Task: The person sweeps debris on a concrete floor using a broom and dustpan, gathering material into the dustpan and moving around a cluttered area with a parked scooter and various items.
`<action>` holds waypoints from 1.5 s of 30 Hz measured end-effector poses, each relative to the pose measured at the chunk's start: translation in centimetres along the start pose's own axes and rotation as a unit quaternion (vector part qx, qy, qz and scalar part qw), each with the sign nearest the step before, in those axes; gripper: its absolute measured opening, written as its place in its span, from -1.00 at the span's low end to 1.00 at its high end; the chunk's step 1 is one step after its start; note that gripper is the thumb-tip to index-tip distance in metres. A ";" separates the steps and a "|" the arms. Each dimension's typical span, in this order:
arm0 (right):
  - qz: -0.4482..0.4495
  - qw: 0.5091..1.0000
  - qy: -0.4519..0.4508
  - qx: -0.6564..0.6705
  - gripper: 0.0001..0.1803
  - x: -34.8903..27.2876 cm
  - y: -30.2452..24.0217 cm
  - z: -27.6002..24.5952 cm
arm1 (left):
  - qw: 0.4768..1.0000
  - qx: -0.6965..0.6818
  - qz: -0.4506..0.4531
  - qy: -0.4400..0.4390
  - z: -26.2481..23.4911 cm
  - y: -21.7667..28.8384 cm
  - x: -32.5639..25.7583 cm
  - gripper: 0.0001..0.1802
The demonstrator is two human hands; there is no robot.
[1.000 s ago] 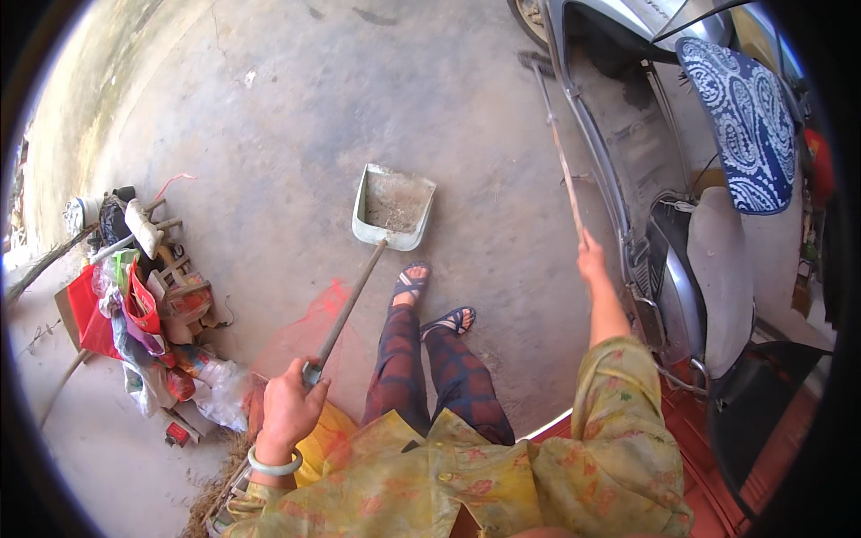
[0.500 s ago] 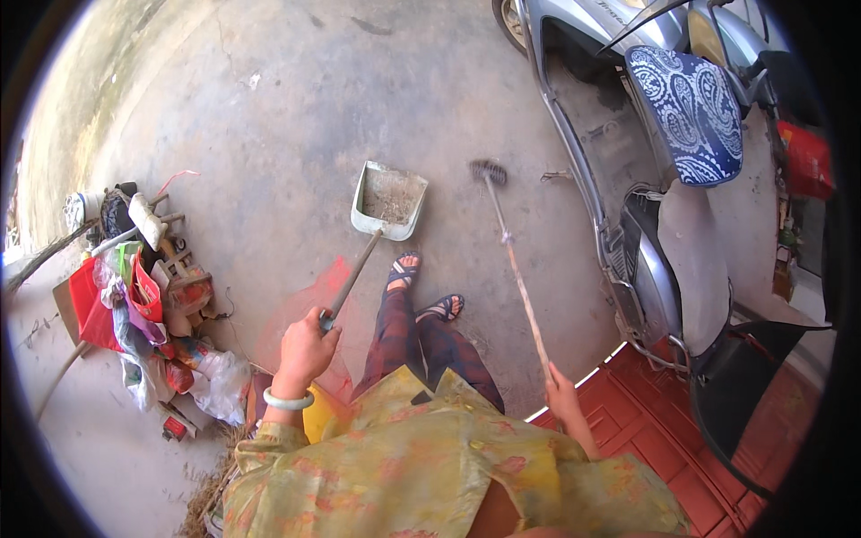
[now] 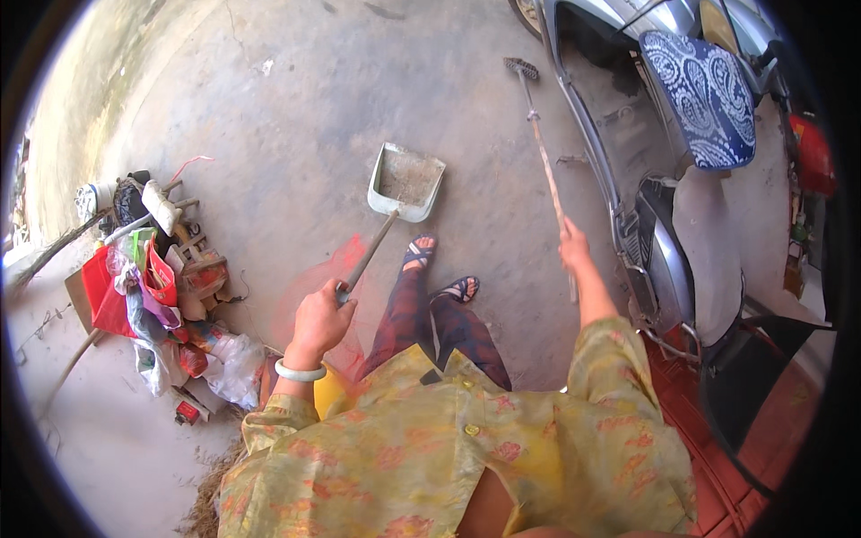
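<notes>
Sitting near the middle of the scene, just beyond the person's feet, a pale dustpan (image 3: 407,183) opens toward the far side, with dirt (image 3: 409,175) spread over its pan. Its grey handle (image 3: 372,254) slants nearer and to the left, up to the left hand (image 3: 321,318), whose fingers are curled tightly around the top end. To the right, well apart from the dustpan, the right hand (image 3: 574,248) grasps a thin broom (image 3: 547,166), fingers wrapped around the stick, whose end pokes out on the near side. The broom's dark brush head (image 3: 520,68) is at the far right, near a silver scooter (image 3: 665,255) draped with a blue paisley cloth (image 3: 700,94). Strapped sandals (image 3: 462,289) are on the feet, between the two hands. A pale bracelet (image 3: 300,370) circles the left wrist. On the left, a red bag (image 3: 108,291) lies among plastic bags (image 3: 235,368) and odds and ends on the concrete floor (image 3: 314,117).
</notes>
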State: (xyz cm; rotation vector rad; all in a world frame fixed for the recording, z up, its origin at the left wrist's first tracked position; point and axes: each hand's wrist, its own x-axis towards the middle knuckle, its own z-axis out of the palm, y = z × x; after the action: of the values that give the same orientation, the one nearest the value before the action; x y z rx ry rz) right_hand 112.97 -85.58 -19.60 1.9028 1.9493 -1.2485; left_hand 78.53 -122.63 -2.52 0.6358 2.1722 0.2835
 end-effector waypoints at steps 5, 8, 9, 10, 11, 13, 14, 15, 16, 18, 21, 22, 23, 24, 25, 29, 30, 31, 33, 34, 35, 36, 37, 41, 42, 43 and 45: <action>-0.093 0.987 0.011 -0.134 -0.50 -3.9 10.9 -1.8 | 1.000 0.002 0.020 -0.011 -0.4 0.8 1.0 -0.65; -0.122 0.978 -0.043 -0.165 -0.53 -15.5 10.6 -4.6 | 1.000 0.007 0.003 -0.003 -0.2 0.3 0.6 -0.65; -0.063 0.981 -0.077 -0.164 -0.53 -19.4 9.3 -6.5 | 1.000 0.007 0.004 -0.005 -0.2 0.4 0.7 -0.65; -0.022 0.979 -0.088 -0.180 -0.52 -22.8 9.3 -8.2 | 1.000 0.008 0.008 -0.005 -0.1 0.5 0.9 -0.65; 0.019 0.976 -0.101 -0.192 -0.52 -25.6 9.2 -9.4 | 1.000 0.011 0.012 -0.004 -0.1 0.5 1.1 -0.66; 0.063 0.966 -0.115 -0.224 -0.54 -30.5 6.9 -11.8 | 1.000 0.023 0.013 -0.002 -0.2 0.8 1.4 -0.67; 0.075 0.965 -0.119 -0.222 -0.54 -32.4 6.3 -13.1 | 1.000 0.023 0.005 -0.003 -0.3 0.9 1.2 -0.67; 0.078 0.966 -0.123 -0.214 -0.55 -33.3 6.3 -14.0 | 1.000 0.026 -0.005 0.006 -0.5 1.1 1.1 -0.68; 0.080 0.967 -0.128 -0.207 -0.55 -33.3 6.2 -14.2 | 0.999 0.038 -0.005 0.005 -0.7 1.2 1.0 -0.68; 0.027 0.980 -0.094 -0.174 -0.56 -32.8 5.9 -13.7 | 0.998 0.062 -0.004 -0.007 -0.7 1.3 0.6 -0.69; -0.090 0.980 -0.062 -0.169 -0.55 -28.1 4.2 -11.7 | 0.998 0.057 0.000 -0.010 -1.0 0.9 -0.3 -0.69; -0.167 0.971 -0.049 -0.167 -0.54 -24.3 4.0 -10.1 | 0.998 0.059 0.001 -0.005 -1.0 0.7 -0.8 -0.71; -0.149 0.977 -0.068 -0.139 -0.53 -20.8 0.9 -8.3 | 0.998 0.059 0.002 -0.001 -0.9 0.4 -1.3 -0.72; -0.146 0.978 -0.071 -0.131 -0.52 -17.5 -2.0 -6.3 | 0.998 0.059 0.005 0.002 -0.9 0.2 -1.7 -0.74; -0.167 0.974 -0.070 -0.137 -0.53 -13.3 -3.3 -3.9 | 0.998 0.055 0.003 0.004 -1.0 0.2 -2.2 -0.74; -0.194 0.966 -0.069 -0.159 -0.58 -1.0 -13.8 4.4 | 0.998 0.050 -0.017 0.013 -1.3 -0.2 -3.5 -0.73; -0.199 0.961 -0.073 -0.179 -0.58 0.5 -17.2 5.9 | 0.999 0.043 -0.023 0.018 -1.2 -0.5 -3.9 -0.73; -0.200 0.956 -0.078 -0.202 -0.58 1.4 -20.2 7.1 | 0.999 0.034 -0.030 0.018 -1.1 -0.8 -4.4 -0.72; -0.217 0.952 -0.080 -0.198 -0.57 3.0 -24.4 9.8 | 0.998 0.025 -0.054 0.020 -0.5 -1.7 -4.9 -0.70; -0.224 0.951 -0.086 -0.195 -0.57 4.1 -26.2 11.0 | 0.998 0.016 -0.060 0.028 -0.2 -2.1 -5.2 -0.69; -0.230 0.950 -0.091 -0.190 -0.57 5.0 -27.8 12.1 | 0.997 0.008 -0.064 0.034 0.1 -2.3 -5.4 -0.69; -0.233 0.950 -0.096 -0.185 -0.56 5.8 -28.6 13.2 | 0.997 0.006 -0.075 0.031 0.2 -2.4 -5.4 -0.69; -0.223 0.949 -0.106 -0.195 -0.56 6.8 -29.4 14.4 | 0.997 0.006 -0.069 0.038 0.5 -2.9 -5.6 -0.69; -0.208 0.932 -0.127 -0.268 -0.51 7.4 -33.4 15.5 | 0.993 -0.017 -0.102 0.059 0.8 -2.9 -6.7 -0.70; -0.193 0.929 -0.131 -0.287 -0.50 6.8 -33.1 14.3 | 0.992 -0.028 -0.116 0.051 0.8 -2.8 -7.0 -0.70; -0.177 0.926 -0.135 -0.306 -0.49 6.3 -32.8 13.1 | 0.990 -0.037 -0.129 0.042 0.8 -2.8 -7.0 -0.69; -0.159 0.922 -0.132 -0.328 -0.49 5.6 -31.1 10.4 | 0.991 -0.018 -0.123 0.049 1.7 -3.7 -7.2 -0.68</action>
State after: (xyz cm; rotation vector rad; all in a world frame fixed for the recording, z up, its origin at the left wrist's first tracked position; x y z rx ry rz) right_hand 80.02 -83.26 -15.87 1.0709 2.1970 -0.7075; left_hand 82.34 -129.64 -0.29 0.3340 2.3074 0.2250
